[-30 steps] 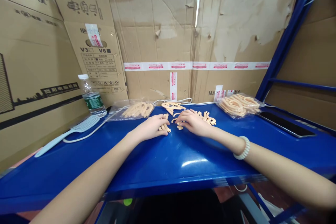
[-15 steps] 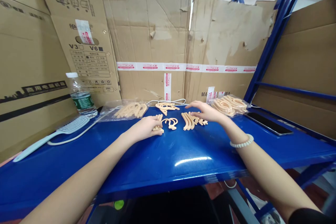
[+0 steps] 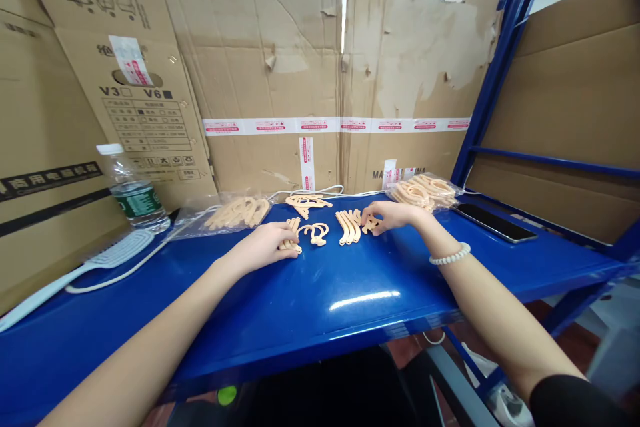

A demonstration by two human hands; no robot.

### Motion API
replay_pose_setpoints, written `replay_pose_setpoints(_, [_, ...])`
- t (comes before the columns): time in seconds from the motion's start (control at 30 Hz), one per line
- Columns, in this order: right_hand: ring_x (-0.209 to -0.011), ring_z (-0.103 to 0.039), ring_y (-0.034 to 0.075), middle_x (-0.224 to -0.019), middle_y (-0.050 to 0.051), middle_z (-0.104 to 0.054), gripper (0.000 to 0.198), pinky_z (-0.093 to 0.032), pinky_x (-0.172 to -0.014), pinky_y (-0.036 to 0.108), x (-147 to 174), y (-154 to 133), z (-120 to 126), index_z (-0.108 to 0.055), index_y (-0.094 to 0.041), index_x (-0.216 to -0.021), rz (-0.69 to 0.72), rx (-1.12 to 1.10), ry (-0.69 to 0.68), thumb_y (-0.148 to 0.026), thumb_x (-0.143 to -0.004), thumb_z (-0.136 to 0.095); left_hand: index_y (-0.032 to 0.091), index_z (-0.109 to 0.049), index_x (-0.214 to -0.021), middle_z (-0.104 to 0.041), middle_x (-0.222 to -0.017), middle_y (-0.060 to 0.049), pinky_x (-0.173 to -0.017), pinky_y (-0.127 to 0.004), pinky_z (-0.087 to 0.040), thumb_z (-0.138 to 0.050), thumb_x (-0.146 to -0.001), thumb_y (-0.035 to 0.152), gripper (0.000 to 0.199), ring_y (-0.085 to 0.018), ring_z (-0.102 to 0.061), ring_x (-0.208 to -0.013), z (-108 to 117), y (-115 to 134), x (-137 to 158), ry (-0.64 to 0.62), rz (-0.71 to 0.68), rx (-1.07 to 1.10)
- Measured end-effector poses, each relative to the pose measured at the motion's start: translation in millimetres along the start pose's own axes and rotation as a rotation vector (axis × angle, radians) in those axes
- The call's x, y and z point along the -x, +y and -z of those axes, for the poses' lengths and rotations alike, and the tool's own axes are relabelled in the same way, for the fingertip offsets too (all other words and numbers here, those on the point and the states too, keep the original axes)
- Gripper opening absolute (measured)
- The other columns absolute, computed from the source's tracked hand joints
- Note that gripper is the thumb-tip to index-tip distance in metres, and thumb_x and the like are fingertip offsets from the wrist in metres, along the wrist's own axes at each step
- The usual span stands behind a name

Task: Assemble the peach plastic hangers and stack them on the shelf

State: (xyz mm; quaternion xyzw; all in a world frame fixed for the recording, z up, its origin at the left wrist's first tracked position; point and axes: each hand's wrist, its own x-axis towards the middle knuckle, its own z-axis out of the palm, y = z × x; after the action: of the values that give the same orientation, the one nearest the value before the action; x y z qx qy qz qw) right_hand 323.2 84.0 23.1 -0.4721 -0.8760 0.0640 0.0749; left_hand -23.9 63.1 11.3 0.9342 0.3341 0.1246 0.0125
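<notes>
My left hand (image 3: 267, 244) rests on the table with its fingers closed around a few beige plastic hanger arms (image 3: 292, 245). Just to the right of it lie curved hanger hooks (image 3: 315, 233). My right hand (image 3: 394, 215), with a beaded bracelet at the wrist, has its fingertips bent down onto small beige hanger pieces (image 3: 371, 224), and the fingers partly cover them. Beside those pieces, several curved hanger arms (image 3: 349, 228) lie side by side in a row. Behind, an assembled-looking beige hanger (image 3: 306, 203) lies flat.
Clear bags of beige hangers lie at the left (image 3: 239, 212) and right (image 3: 424, 191). A phone (image 3: 495, 222) is at the right. At the left are a water bottle (image 3: 137, 197), a hairbrush (image 3: 113, 255) and a white cable (image 3: 133, 273). Cardboard (image 3: 270, 80) walls the blue table (image 3: 310, 320).
My right hand has come down onto the small hanger pieces, its fingers closing there. My left hand keeps its place on the hanger arms. The whole view has shifted slightly.
</notes>
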Motion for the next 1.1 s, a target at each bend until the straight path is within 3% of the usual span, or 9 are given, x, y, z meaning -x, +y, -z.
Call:
replay_pose_setpoints(0.17, [-0.081,-0.065,0.02,-0.092,0.0,-0.07,0.033,-0.05,-0.072,0.029,-0.8,10.6,1.2,-0.072,-0.025,-0.091,-0.029,-0.062,-0.005,-0.017,-0.059,-0.075,0.021,-0.069,-0.101,-0.064,-0.1,-0.006,-0.082,-0.03,-0.046,-0.059,-0.085,0.04,0.027,-0.021,-0.061,-0.093,1.5,1.0,-0.2,-0.02,0.011,-0.015])
replay_pose_setpoints(0.3, [-0.087,-0.064,0.022,-0.096,0.002,-0.071,0.036,-0.048,-0.077,0.029,-2.9,16.0,4.4,-0.071,-0.022,-0.097,-0.147,-0.101,-0.098,-0.023,-0.062,-0.074,0.02,-0.069,-0.103,-0.064,-0.102,-0.007,-0.083,-0.03,-0.046,-0.059,-0.084,0.042,0.03,-0.022,-0.061,-0.095,2.5,1.8,-0.6,-0.034,0.026,-0.005])
replay_pose_setpoints(0.47, [-0.092,-0.063,0.023,-0.1,0.005,-0.07,0.035,-0.048,-0.08,0.03,-3.3,17.4,6.4,-0.069,-0.019,-0.101,-0.183,-0.064,-0.13,-0.023,-0.066,-0.071,0.019,-0.069,-0.103,-0.064,-0.1,-0.008,-0.08,-0.03,-0.047,-0.058,-0.085,0.044,0.032,-0.022,-0.061,-0.091,2.5,1.1,-0.7,-0.047,0.029,-0.017])
replay_pose_setpoints(0.57, [-0.096,-0.062,0.024,-0.104,0.006,-0.068,0.036,-0.047,-0.084,0.031,-0.7,15.8,9.7,-0.068,-0.018,-0.102,-0.139,-0.05,-0.111,-0.023,-0.066,-0.072,0.019,-0.069,-0.104,-0.064,-0.101,-0.008,-0.081,-0.031,-0.046,-0.059,-0.085,0.041,0.031,-0.022,-0.061,-0.091,2.4,0.8,-0.9,-0.052,0.033,-0.022])
replay_pose_setpoints(0.77, [-0.095,-0.059,0.021,-0.114,0.009,-0.062,0.044,-0.048,-0.081,0.031,0.6,-18.8,12.3,-0.059,-0.017,-0.118,0.026,-0.148,0.129,-0.026,-0.076,-0.067,0.019,-0.07,-0.102,-0.064,-0.1,-0.008,-0.084,-0.031,-0.046,-0.06,-0.085,0.04,0.029,-0.022,-0.06,-0.094,3.4,2.9,-1.1,-0.049,0.032,-0.025])
replay_pose_setpoints(0.9, [-0.088,-0.057,0.019,-0.108,0.007,-0.057,0.046,-0.047,-0.082,0.031,-4.5,-50.2,-0.3,-0.063,-0.02,-0.115,0.186,-0.106,0.035,-0.03,-0.072,-0.075,0.02,-0.07,-0.102,-0.064,-0.102,-0.007,-0.087,-0.031,-0.045,-0.06,-0.085,0.04,0.028,-0.022,-0.06,-0.097,3.4,3.6,-0.7,-0.048,0.044,-0.016])
replay_pose_setpoints(1.1, [-0.088,-0.055,0.02,-0.101,0.006,-0.051,0.042,-0.045,-0.083,0.032,-13.4,-55.8,-18.3,-0.064,-0.02,-0.111,0.149,-0.04,-0.017,-0.033,-0.073,-0.076,0.02,-0.07,-0.103,-0.065,-0.103,-0.007,-0.086,-0.031,-0.046,-0.059,-0.086,0.04,0.029,-0.021,-0.061,-0.096,0.5,-1.5,-1.6,-0.027,0.038,-0.031])
